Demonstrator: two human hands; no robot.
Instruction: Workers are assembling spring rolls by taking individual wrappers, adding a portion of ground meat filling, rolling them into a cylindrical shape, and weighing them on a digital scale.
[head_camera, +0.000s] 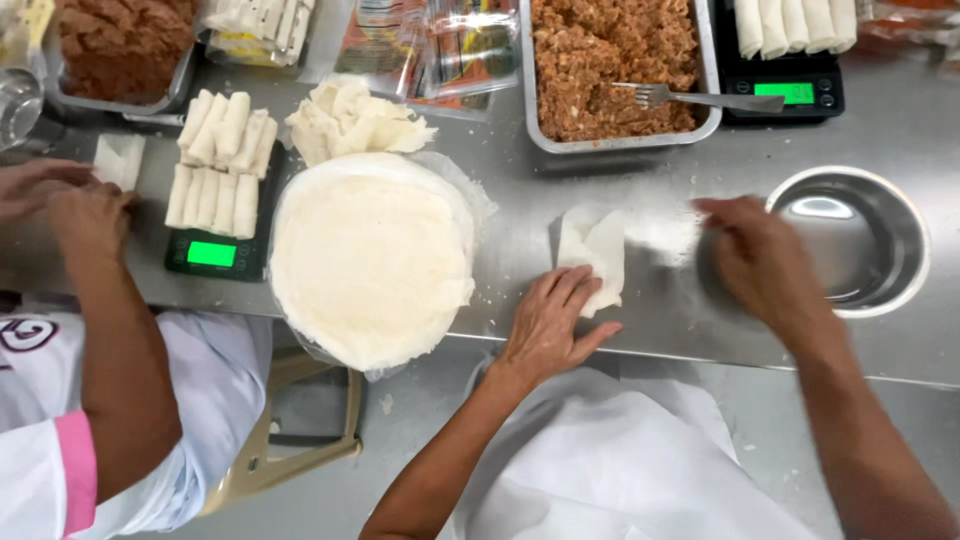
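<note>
At the far left a co-worker's hands (60, 195) rest at a small folded wrapper (118, 160) on the steel bench (660, 320). Beside them, rolled wraps (215, 165) lie stacked on a scale with a green display (212, 254). Next comes a round stack of pale wrapper sheets (370, 260), with torn wrapper pieces (350, 120) behind it. The left hand (555, 325) lies flat, fingers spread, its fingertips pressing the lower edge of a partly folded wrapper (592, 255) near the bench's front edge. Behind, a fork (690, 97) lies in a tray of minced filling (610, 65). The right hand (750, 255) is blurred at the rim of a steel bowl (880, 250); I cannot tell its grip. Further rolls (790, 25) sit on a second scale (790, 95).
</note>
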